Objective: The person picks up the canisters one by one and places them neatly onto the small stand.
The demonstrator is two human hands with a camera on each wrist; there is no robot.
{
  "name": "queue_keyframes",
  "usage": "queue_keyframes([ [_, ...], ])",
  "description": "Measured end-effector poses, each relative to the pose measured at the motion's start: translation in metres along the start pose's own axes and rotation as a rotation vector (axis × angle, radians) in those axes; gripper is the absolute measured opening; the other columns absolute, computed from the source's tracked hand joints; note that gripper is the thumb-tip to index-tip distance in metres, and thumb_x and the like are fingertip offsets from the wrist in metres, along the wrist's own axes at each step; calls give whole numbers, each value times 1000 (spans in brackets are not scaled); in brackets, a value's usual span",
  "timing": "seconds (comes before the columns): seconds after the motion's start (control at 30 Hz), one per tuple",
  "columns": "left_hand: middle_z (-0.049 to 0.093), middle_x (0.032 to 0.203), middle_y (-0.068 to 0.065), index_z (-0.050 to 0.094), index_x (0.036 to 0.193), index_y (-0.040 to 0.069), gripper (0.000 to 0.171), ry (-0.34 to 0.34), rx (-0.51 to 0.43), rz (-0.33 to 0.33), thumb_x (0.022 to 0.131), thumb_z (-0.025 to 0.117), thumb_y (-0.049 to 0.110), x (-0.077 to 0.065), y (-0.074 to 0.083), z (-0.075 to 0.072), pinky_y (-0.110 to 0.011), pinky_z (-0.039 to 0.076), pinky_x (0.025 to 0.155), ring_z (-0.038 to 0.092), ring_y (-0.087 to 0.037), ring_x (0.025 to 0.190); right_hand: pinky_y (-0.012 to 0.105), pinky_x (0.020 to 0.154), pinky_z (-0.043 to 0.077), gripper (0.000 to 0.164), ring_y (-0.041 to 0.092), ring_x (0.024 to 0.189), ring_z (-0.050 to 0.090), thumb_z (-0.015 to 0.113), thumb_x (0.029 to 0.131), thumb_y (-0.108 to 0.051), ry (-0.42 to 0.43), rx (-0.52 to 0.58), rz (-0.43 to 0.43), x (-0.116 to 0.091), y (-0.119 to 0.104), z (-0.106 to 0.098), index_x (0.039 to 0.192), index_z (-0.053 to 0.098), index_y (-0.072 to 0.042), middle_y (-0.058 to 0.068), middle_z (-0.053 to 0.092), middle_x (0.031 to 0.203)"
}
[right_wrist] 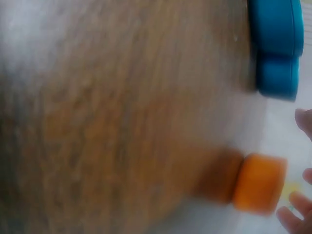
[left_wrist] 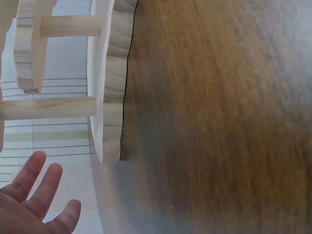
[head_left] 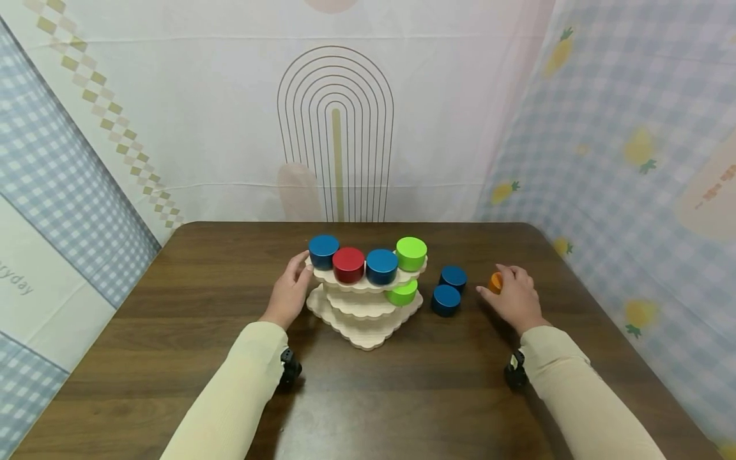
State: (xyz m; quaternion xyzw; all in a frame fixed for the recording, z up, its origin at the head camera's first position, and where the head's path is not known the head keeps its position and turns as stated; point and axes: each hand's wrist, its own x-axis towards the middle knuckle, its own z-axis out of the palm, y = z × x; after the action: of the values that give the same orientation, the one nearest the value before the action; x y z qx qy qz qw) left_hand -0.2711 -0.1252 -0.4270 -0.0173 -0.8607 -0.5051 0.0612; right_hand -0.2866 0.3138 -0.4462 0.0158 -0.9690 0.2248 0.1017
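A pale wooden tiered stand (head_left: pixel 361 310) with scalloped shelves stands on the table. My left hand (head_left: pixel 287 294) is at its upper left corner, thumb and forefinger around the top shelf's edge; the other fingers (left_wrist: pixel 56 178) stretch out loosely. Blue, red and green cylinders line the top, including a red cylinder (head_left: pixel 348 265) and a light green cylinder (head_left: pixel 411 253); another green cylinder (head_left: pixel 402 292) sits lower. My right hand (head_left: pixel 514 297) is spread over and beside an orange cylinder (right_wrist: pixel 261 184), which stands on the table; a gap shows between it and the fingers in the right wrist view.
Two blue cylinders, a nearer blue cylinder (head_left: pixel 445 300) and a farther blue cylinder (head_left: pixel 453 278), stand together between the stand and my right hand. The brown wooden table (head_left: pixel 379 396) ends at a patterned cloth backdrop (head_left: pixel 230 128).
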Motion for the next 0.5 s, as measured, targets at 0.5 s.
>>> queue_keyframes([
  [0.5,52,134,-22,33,150,20,49,8,5,6,104,38,37,0,0,0,-55,36,104,49,-38,124,68,96,31,84,57,121,27,59,92,-43,-81,42,112,5,16,-2,146,23,10,41,22,141],
])
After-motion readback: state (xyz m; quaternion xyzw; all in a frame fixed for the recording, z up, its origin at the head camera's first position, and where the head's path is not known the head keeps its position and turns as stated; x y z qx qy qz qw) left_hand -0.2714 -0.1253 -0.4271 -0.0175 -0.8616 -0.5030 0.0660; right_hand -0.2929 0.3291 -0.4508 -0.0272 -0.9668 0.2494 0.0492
